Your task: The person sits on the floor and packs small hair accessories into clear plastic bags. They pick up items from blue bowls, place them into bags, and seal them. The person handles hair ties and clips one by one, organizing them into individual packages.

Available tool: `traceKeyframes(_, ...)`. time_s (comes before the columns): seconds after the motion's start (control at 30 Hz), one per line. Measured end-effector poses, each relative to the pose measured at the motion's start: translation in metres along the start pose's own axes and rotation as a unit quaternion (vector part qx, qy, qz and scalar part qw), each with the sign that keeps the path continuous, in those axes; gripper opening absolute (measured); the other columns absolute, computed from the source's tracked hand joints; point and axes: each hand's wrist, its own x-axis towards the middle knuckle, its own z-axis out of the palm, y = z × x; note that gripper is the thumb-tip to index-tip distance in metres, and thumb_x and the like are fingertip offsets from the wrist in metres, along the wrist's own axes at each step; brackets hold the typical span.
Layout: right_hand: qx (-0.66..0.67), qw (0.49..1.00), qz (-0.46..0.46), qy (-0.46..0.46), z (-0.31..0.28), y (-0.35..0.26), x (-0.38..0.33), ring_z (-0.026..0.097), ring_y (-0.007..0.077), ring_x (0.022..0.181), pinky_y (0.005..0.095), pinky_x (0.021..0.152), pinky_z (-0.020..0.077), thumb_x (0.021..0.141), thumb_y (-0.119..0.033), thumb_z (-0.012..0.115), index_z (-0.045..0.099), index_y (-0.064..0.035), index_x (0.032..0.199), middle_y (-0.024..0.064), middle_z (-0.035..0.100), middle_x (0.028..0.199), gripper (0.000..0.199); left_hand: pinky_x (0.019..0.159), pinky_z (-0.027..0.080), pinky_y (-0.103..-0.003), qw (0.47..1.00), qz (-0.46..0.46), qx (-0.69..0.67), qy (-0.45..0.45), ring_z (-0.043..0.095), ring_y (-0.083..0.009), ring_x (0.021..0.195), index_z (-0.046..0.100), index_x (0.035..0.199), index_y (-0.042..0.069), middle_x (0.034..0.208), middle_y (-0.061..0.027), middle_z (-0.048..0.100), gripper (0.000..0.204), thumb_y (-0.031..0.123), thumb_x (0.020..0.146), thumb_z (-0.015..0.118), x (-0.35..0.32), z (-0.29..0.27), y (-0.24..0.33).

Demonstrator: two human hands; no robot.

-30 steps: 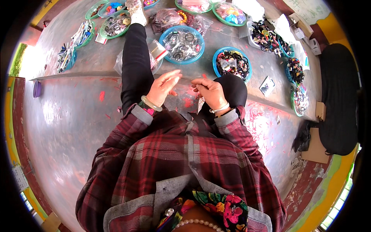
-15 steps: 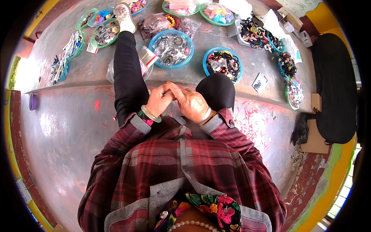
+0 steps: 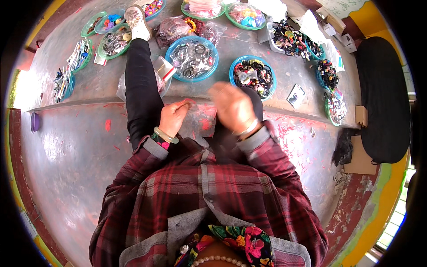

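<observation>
My left hand (image 3: 172, 118), with a pale bangle (image 3: 165, 135) at its wrist, is in front of my left knee. Its thumb and fingers are pinched together, and whatever lies between them is too small to make out. My right hand (image 3: 235, 109) is raised over my right knee, smeared by motion, so its fingers cannot be read. The two hands are apart. Closest beyond them are a blue basin (image 3: 216, 66) of bagged dark rings and a blue basin (image 3: 274, 79) of black bands and small coloured pieces.
A raised concrete step (image 3: 111, 103) crosses in front of me, bearing several more baskets. White-and-blue sticks (image 3: 79, 55) fill baskets at left. A small card (image 3: 296, 96) lies at right, near a black padded board (image 3: 383, 102). Red scraps (image 3: 289, 140) litter the lower floor.
My hands were together and touching; now they are apart. The right hand has swung up and right, while the left has shifted slightly left and stays pinched.
</observation>
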Motion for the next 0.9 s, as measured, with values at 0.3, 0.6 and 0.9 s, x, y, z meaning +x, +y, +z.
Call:
traceKeyframes(0.3,-0.23,0.943,0.171,-0.17,0.023,0.183,-0.032,0.055,0.0292,0.09,0.0415,0.076,0.046,0.076,-0.013,0.05,0.063,-0.0118,0.084,0.01,0.058,0.09,0.016,0.069,0.048,-0.026,0.994,0.011,0.104,0.036,0.064,-0.0157,0.08,0.063,0.096,-0.003,0.087,-0.0148,0.067,0.021,0.013,0.083,0.057,0.003,-0.004,-0.039)
traceKeyframes(0.6,-0.29,0.905,0.231,-0.21,0.055,0.211,-0.041,0.055,0.0288,0.093,0.0406,0.078,0.0449,0.075,-0.014,0.05,0.061,-0.0095,0.087,0.0104,0.059,0.091,0.016,0.07,0.049,-0.026,0.992,0.023,0.123,0.037,0.064,-0.0163,0.08,0.063,0.096,-0.002,0.088,-0.0149,0.066,0.021,0.01,0.082,0.055,0.007,-0.006,-0.041)
traceKeyframes(0.9,0.207,0.796,0.565,0.058,0.012,0.248,-0.072,0.062,0.0222,0.064,0.0305,0.058,0.0496,0.077,-0.013,0.057,0.066,-0.0058,0.088,0.0094,0.066,0.082,0.016,0.067,0.048,-0.025,0.996,-0.007,0.086,0.02,0.063,-0.0137,0.078,0.063,0.098,-0.002,0.088,-0.0133,0.067,0.023,0.013,0.082,0.055,0.006,-0.004,-0.046)
